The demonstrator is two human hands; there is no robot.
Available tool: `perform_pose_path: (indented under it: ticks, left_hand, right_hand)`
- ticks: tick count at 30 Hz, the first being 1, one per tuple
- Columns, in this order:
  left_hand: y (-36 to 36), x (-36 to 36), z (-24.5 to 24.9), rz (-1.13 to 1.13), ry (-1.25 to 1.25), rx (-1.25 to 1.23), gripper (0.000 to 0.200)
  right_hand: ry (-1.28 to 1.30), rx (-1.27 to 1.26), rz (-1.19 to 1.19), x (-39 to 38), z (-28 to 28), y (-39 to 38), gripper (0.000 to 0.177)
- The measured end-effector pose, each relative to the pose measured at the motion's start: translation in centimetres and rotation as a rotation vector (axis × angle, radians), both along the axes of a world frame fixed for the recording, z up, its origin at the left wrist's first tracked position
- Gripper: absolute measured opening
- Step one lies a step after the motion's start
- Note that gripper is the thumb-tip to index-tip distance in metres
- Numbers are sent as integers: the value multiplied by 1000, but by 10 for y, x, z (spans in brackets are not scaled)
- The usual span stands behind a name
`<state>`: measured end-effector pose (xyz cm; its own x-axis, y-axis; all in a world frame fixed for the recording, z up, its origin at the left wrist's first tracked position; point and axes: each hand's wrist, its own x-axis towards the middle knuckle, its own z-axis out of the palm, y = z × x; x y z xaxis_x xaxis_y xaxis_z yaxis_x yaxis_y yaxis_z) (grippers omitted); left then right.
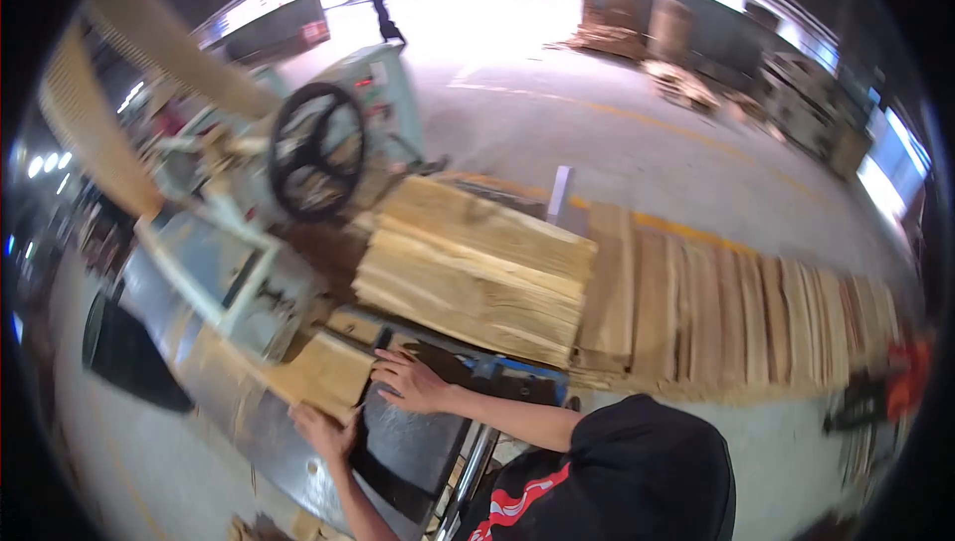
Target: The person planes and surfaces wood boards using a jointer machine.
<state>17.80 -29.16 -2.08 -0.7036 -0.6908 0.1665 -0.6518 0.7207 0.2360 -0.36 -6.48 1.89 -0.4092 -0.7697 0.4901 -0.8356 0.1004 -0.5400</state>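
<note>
A light wooden board [333,370] lies flat on the dark metal machine table [264,442], its far end under the pale green machine head [261,302]. My left hand [323,432] is at the board's near corner, with fingers along one edge and the thumb at the end, gripping it. My right hand [410,382] rests with spread fingers beside the board's end, palm down over the table's dark side, holding nothing. Just beyond my right hand is a stack of wide wooden boards [477,268].
A black handwheel [318,151] stands on the machine, with large ribbed hoses [179,44] above. A long row of wooden planks [736,312] extends right. A dark bin [129,352] is at left. A person [383,9] stands far off by the bright opening.
</note>
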Motion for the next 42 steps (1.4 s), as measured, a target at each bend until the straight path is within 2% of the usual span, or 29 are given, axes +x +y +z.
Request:
perform_pose_path:
  ticks: [2,3,4,6,7,8,12,13,21,27,30,31,34,35,38,39,42]
  left_hand:
    - [-18,0,-25,-69,49,-137,128]
    - [-17,-2,-18,-118,170,-46,129]
    - [-6,-12,8,-203,238,-25,105]
    - [51,-47,43,-427,446,33,104]
    - [85,-57,55,-520,518,66,104]
    - [116,-63,59,-602,553,105,104]
    - [194,-72,51,-825,532,245,102]
    - [207,-72,51,-862,520,276,102]
    - [268,-66,46,-1032,452,413,99]
    - [295,-54,44,-1102,418,472,96]
    - [305,-51,44,-1138,405,494,95]
    - [308,-50,43,-1151,402,501,95]
    - [319,-47,43,-1178,393,512,94]
    - [321,-47,42,-1195,386,513,94]
    - [328,-50,42,-1255,373,529,92]
    - [330,-51,43,-1274,369,529,92]
    - [334,-52,42,-1295,357,531,91]
  right_hand:
    - [-23,160,-144,8,-7,63,57]
    - [-50,243,-246,11,-8,98,66]
    - [-36,267,-231,12,-5,126,76]
    - [-7,333,-207,16,-7,151,93]
    - [11,239,-193,18,-16,151,94]
    - [50,187,-196,17,-24,149,91]
    - [175,272,-247,7,-47,129,70]
    - [80,221,-209,11,-29,137,61]
    - [29,108,-193,10,-40,131,41]
    - [116,109,-215,8,-46,127,34]
    - [63,105,-170,6,-43,129,31]
    - [123,48,-203,5,-48,125,30]
    - [124,39,-172,0,-62,122,32]
    - [198,28,-200,-4,-63,118,35]
    - [330,195,-234,-15,-75,108,44]
    - [370,55,-233,-39,-118,87,44]
    - [382,137,-260,-35,-108,90,42]
